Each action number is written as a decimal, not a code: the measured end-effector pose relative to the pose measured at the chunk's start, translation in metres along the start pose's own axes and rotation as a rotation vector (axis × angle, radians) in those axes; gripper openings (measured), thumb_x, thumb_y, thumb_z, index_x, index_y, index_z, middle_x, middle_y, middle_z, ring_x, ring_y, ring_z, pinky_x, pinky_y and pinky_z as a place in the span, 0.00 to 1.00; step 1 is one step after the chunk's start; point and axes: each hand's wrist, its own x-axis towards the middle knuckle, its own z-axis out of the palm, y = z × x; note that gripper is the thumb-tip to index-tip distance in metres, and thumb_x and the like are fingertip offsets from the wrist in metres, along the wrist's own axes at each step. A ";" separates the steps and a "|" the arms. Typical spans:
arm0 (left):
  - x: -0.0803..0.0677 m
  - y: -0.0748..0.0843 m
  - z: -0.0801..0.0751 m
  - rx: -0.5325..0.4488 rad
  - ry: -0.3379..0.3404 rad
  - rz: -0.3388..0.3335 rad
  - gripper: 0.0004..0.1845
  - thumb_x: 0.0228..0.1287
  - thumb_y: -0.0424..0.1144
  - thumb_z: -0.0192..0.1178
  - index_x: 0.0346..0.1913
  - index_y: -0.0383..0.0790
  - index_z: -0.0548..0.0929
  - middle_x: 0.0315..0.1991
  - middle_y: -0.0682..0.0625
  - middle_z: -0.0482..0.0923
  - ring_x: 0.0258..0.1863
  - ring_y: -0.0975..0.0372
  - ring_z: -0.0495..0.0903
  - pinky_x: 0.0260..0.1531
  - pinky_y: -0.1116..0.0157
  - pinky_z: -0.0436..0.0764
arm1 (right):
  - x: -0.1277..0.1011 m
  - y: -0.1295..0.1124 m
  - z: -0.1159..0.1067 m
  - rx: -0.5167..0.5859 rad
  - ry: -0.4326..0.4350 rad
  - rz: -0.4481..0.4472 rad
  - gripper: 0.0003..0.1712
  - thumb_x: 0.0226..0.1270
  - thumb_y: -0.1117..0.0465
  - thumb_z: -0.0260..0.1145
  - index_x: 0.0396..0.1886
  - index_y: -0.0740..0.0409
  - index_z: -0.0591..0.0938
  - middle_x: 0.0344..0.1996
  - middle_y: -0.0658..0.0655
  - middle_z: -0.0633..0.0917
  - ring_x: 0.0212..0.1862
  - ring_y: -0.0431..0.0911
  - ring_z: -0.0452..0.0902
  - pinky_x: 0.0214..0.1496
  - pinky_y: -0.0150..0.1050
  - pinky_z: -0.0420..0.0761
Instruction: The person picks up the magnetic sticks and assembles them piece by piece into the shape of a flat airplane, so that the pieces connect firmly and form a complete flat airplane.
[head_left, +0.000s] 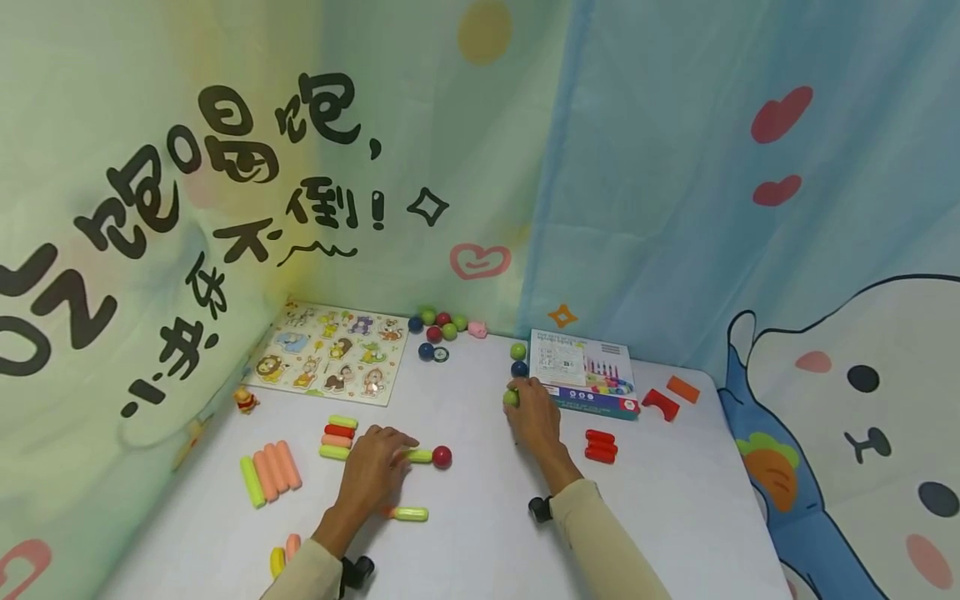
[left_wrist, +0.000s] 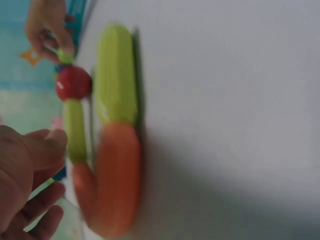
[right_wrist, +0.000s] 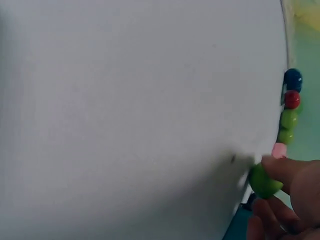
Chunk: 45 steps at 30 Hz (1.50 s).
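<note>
White table point(head_left: 480, 533): right hand point(head_left: 534, 414) pinching green ball point(right_wrist: 264, 181), left hand point(head_left: 372, 475) on green stick point(head_left: 418, 455).

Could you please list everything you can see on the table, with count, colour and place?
Green ball: one, pinched by the right hand, middle of the table.
Loose balls by the box: two, green and dark blue, just beyond the right hand.
Ball cluster: about seven, green, red, blue, far edge.
Green stick with red ball: one, under the left hand's fingertips.
Other sticks: green, orange, red; several lie left, one near the left wrist, two red ones lie right.
Animal puzzle board: one, far left.
Box: one, white-blue, far right.
Red and orange blocks: two, beside the box.
Table: white.
Left hand: rests on the green stick.
Right hand: grip on the green ball.
</note>
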 end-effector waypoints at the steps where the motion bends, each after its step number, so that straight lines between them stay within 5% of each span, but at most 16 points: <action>1: -0.003 0.003 -0.003 0.002 -0.001 0.012 0.15 0.56 0.35 0.81 0.46 0.52 0.93 0.45 0.55 0.91 0.48 0.59 0.82 0.52 0.57 0.82 | -0.002 0.000 -0.001 0.005 -0.008 -0.014 0.21 0.67 0.61 0.78 0.58 0.54 0.85 0.51 0.59 0.84 0.50 0.53 0.80 0.58 0.52 0.84; 10: -0.045 0.013 -0.015 0.064 -0.170 0.201 0.17 0.44 0.47 0.86 0.38 0.53 0.92 0.34 0.62 0.83 0.40 0.67 0.75 0.38 0.64 0.71 | -0.063 -0.013 -0.004 0.217 -0.216 -0.059 0.18 0.59 0.64 0.82 0.48 0.52 0.86 0.36 0.50 0.83 0.40 0.44 0.76 0.48 0.38 0.82; 18: -0.052 0.011 -0.002 0.064 -0.072 0.239 0.17 0.43 0.42 0.86 0.35 0.55 0.89 0.32 0.62 0.76 0.38 0.69 0.76 0.38 0.64 0.69 | -0.121 -0.041 0.004 0.487 -0.426 -0.121 0.20 0.52 0.71 0.83 0.44 0.55 0.87 0.36 0.49 0.87 0.38 0.43 0.82 0.39 0.28 0.80; 24: -0.055 0.009 0.000 0.054 -0.067 0.206 0.14 0.48 0.42 0.84 0.37 0.54 0.90 0.34 0.62 0.79 0.39 0.68 0.77 0.40 0.64 0.70 | -0.139 -0.053 0.021 0.600 -0.425 -0.168 0.21 0.51 0.70 0.85 0.44 0.55 0.87 0.38 0.50 0.89 0.38 0.42 0.84 0.38 0.28 0.81; 33: -0.063 0.006 0.000 0.065 -0.041 0.196 0.15 0.46 0.42 0.84 0.37 0.56 0.90 0.34 0.63 0.79 0.38 0.68 0.74 0.40 0.63 0.72 | -0.132 -0.055 0.020 0.517 -0.358 -0.230 0.17 0.57 0.57 0.85 0.44 0.52 0.89 0.38 0.50 0.90 0.39 0.45 0.83 0.42 0.30 0.80; 39: -0.064 0.008 -0.002 0.069 -0.034 0.166 0.15 0.47 0.42 0.84 0.38 0.55 0.92 0.33 0.63 0.81 0.38 0.69 0.77 0.41 0.63 0.73 | -0.099 -0.079 0.018 0.413 -0.199 -0.251 0.14 0.64 0.54 0.81 0.47 0.47 0.89 0.41 0.47 0.90 0.45 0.47 0.81 0.48 0.35 0.79; 45: -0.070 0.010 0.000 0.092 -0.015 0.129 0.15 0.46 0.44 0.85 0.39 0.56 0.93 0.33 0.64 0.83 0.39 0.69 0.78 0.42 0.62 0.72 | -0.064 -0.109 0.032 0.289 -0.192 -0.299 0.12 0.68 0.53 0.78 0.49 0.42 0.89 0.45 0.44 0.90 0.49 0.43 0.80 0.50 0.34 0.79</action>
